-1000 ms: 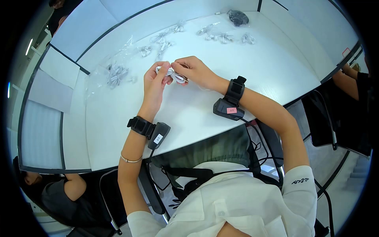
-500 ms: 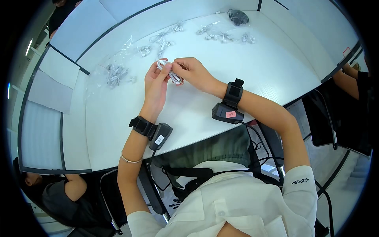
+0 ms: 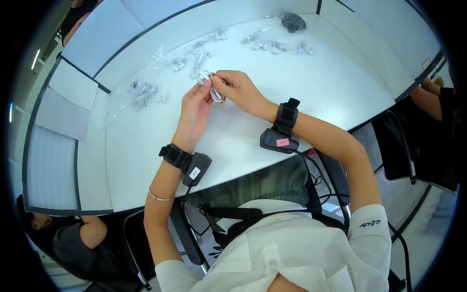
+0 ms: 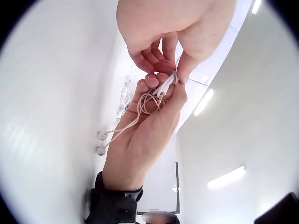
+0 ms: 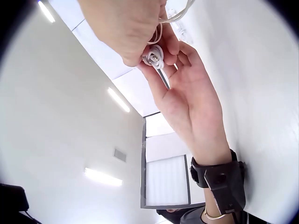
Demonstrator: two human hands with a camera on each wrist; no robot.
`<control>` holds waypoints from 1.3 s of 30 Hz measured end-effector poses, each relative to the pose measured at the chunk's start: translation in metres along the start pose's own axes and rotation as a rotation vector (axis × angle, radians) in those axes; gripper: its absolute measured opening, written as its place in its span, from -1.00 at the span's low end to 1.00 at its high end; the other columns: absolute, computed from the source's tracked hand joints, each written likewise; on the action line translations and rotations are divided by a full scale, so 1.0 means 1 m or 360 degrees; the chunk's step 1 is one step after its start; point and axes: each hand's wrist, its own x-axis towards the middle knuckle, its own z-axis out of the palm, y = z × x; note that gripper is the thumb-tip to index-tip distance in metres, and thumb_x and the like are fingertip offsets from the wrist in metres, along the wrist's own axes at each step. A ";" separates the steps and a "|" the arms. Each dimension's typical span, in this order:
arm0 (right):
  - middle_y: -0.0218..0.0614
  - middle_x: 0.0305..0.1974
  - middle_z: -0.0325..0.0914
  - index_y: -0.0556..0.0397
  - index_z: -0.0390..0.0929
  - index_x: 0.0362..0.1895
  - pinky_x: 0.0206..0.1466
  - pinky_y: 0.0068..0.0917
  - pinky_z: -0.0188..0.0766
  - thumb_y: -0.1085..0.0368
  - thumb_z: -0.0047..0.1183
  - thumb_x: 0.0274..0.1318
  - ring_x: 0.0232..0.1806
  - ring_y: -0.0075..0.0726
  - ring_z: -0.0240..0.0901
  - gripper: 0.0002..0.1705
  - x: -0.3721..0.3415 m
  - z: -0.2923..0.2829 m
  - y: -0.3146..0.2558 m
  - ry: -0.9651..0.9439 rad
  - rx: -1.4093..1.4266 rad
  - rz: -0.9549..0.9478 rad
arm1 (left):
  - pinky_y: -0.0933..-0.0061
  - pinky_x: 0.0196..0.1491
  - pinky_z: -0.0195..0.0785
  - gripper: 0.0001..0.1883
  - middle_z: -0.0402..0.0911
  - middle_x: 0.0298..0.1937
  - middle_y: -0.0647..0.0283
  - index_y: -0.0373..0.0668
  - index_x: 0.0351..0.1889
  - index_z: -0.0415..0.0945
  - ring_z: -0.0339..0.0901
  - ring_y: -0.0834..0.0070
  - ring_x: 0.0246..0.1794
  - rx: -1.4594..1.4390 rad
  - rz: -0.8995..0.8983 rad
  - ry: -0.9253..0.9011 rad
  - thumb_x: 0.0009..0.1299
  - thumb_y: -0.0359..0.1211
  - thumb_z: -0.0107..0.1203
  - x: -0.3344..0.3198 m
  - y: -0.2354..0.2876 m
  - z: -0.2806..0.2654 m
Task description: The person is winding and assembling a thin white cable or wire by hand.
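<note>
Over the white table, both hands hold one coiled white earphone cable (image 3: 217, 96) between them. My left hand (image 3: 193, 106) pinches the bundle with its thumb and fingertips, a loop standing up past them. From the other side, my right hand (image 3: 242, 91) grips the same bundle, thumb against it. The left wrist view shows a gold plug (image 4: 160, 99) sticking out of the bundle and thin loose loops at the right fingers. Two earbuds (image 4: 101, 135) dangle beside the right hand. Cable wound round the bundle (image 5: 154, 57) appears end-on in the right wrist view.
Several bagged white cables (image 3: 199, 53) lie beyond the hands, more (image 3: 272, 46) at the back right. A plastic bag of cables (image 3: 144, 93) sits to the left. A dark bagged bundle (image 3: 293, 22) stands in the far corner. Low partitions (image 3: 362, 51) border the table.
The cable bundle has turned from lying crosswise to a steeper slant, with a loop now above the left fingertips. The left hand has shifted slightly right, closer to the right hand.
</note>
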 end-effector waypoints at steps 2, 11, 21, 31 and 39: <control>-0.37 -0.56 0.40 0.26 0.43 -0.40 -0.48 -0.62 0.32 0.24 -0.19 0.24 -0.54 -0.61 0.30 -0.68 0.000 -0.001 -0.001 -0.0009 -0.0028 0.0004 | 0.45 -0.13 0.28 -0.72 0.50 -0.20 0.31 -0.27 -0.10 0.45 0.39 0.58 -0.19 0.0011 0.0010 0.0012 0.42 -0.26 -0.10 0.001 -0.003 -0.003; -0.33 -0.53 0.43 0.28 0.44 -0.39 -0.41 -0.59 0.44 0.25 -0.21 0.25 -0.51 -0.57 0.37 -0.67 0.002 0.002 0.007 -0.0044 0.0098 0.0010 | 0.56 -0.07 0.20 -0.73 0.55 -0.29 0.37 -0.24 -0.21 0.54 0.39 0.69 -0.25 0.0260 0.0107 0.0225 0.38 -0.22 -0.02 -0.003 0.001 0.002; -0.39 -0.63 0.42 0.18 0.46 -0.53 -0.49 -0.64 0.34 0.12 -0.17 0.23 -0.58 -0.57 0.39 -0.58 0.004 -0.008 -0.006 -0.0101 -0.0091 0.0228 | 0.61 -0.13 0.21 -0.69 0.51 -0.38 0.36 -0.30 -0.26 0.53 0.37 0.69 -0.34 0.0704 0.0236 0.0323 0.39 -0.21 -0.04 -0.006 0.010 0.007; -0.45 -0.77 0.26 0.12 0.36 -0.72 -0.61 -0.62 0.12 0.11 -0.16 0.21 -0.71 -0.62 0.15 -0.51 0.009 -0.018 -0.007 -0.0140 -0.0440 0.0178 | 0.61 -0.26 0.25 -0.69 0.48 -0.45 0.31 -0.29 -0.22 0.43 0.43 0.60 -0.44 0.0513 0.0081 0.0129 0.43 -0.20 -0.15 -0.004 0.013 0.007; -0.45 -0.77 0.23 0.12 0.32 -0.74 -0.60 -0.61 0.10 0.08 -0.16 0.21 -0.70 -0.60 0.12 -0.48 0.010 -0.019 -0.001 -0.0221 -0.0487 0.0195 | 0.64 -0.44 0.06 -0.75 0.29 -0.54 0.40 -0.24 -0.23 0.37 0.17 0.64 -0.55 0.0246 0.0017 0.0141 0.46 -0.26 -0.24 -0.004 0.014 0.009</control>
